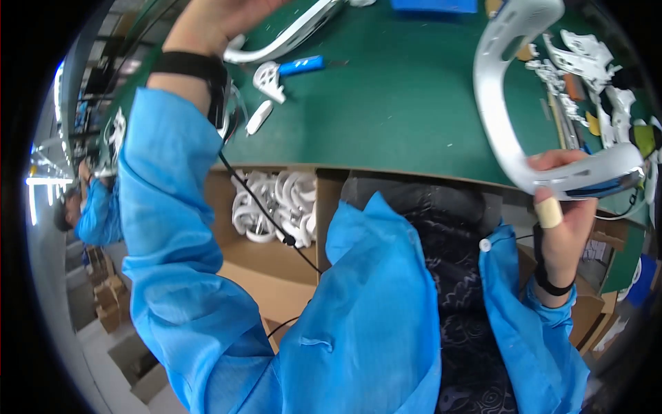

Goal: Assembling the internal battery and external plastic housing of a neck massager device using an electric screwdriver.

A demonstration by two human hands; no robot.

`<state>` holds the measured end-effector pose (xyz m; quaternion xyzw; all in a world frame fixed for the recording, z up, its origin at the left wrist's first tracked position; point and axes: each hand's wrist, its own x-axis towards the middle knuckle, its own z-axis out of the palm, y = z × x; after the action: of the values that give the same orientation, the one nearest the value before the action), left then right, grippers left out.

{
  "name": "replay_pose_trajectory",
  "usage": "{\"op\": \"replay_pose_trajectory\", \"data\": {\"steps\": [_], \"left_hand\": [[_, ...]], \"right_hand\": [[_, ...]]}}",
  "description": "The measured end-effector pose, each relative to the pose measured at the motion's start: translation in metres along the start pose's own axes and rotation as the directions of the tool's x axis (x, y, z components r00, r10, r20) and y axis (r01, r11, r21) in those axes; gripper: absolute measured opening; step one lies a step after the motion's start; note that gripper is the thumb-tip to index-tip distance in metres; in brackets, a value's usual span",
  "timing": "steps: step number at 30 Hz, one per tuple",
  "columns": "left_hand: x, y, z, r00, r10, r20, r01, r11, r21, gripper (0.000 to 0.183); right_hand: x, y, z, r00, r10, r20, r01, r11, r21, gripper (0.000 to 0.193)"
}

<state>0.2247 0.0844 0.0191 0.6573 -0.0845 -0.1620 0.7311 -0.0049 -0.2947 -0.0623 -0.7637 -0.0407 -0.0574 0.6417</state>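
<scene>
My right hand (567, 207) grips the near end of a large white curved plastic band (491, 103), lifted above the green table (400, 103); a tan bandage wraps one finger. My left hand (214, 17) is raised at the top left, closed on another white curved plastic part (289, 34) that lies across the table's far side. A black strap with a cable sits on my left wrist. Both sleeves are blue.
A small white part with a blue handle (286, 71) and a small white oval piece (258, 117) lie on the table. Several white plastic parts (586, 69) pile at the right. A cardboard box (276, 207) of white curved parts stands below the table edge. Another person in blue (93, 207) works at the far left.
</scene>
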Motion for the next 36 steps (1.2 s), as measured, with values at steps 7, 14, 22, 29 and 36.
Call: {"op": "replay_pose_trajectory", "data": {"steps": [7,14,22,29,36], "left_hand": [[-0.006,0.023,-0.017,0.998,0.062,0.013,-0.060,0.994,-0.091,0.018],[0.022,0.043,0.022,0.980,0.139,0.141,-0.154,0.983,0.100,0.017],[0.100,0.084,0.073,0.959,0.073,0.273,-0.238,0.730,0.641,0.020],[0.151,-0.031,0.105,0.976,-0.073,0.206,-0.193,0.158,0.968,0.017],[0.154,-0.092,0.119,0.996,-0.062,0.060,-0.045,0.220,0.975,0.019]], "right_hand": [[0.009,-0.002,-0.003,0.997,0.013,0.070,-0.006,0.994,-0.108,0.044],[0.000,-0.013,0.009,0.999,0.044,-0.001,-0.044,0.998,-0.047,0.044],[0.001,-0.011,0.007,0.995,0.096,0.039,-0.095,0.995,-0.038,0.048],[0.004,-0.008,0.000,0.996,0.044,0.072,-0.043,0.999,-0.014,0.042],[0.003,-0.005,0.000,0.996,0.039,0.085,-0.038,0.999,-0.008,0.037]]}}
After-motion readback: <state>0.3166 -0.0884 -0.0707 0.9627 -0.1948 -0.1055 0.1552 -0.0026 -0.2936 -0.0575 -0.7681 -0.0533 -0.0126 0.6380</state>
